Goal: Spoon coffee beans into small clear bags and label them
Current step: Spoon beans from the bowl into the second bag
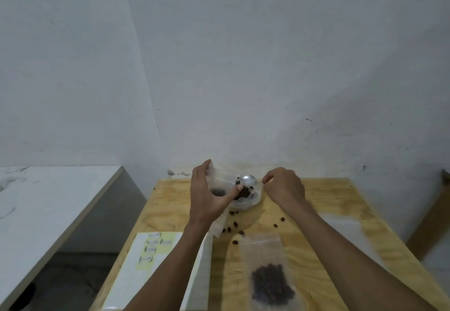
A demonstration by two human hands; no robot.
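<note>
While left hand (207, 196) grips bag (219, 184), right (283, 185) curled.

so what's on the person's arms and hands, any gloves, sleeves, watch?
Nothing visible. Left hand and right hand are bare, no gloves, rings or watch showing. Both forearms are bare to the frame edge, no sleeves in view.

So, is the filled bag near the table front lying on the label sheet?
No, the filled bag lies on bare wood, right of the label sheet.
</note>
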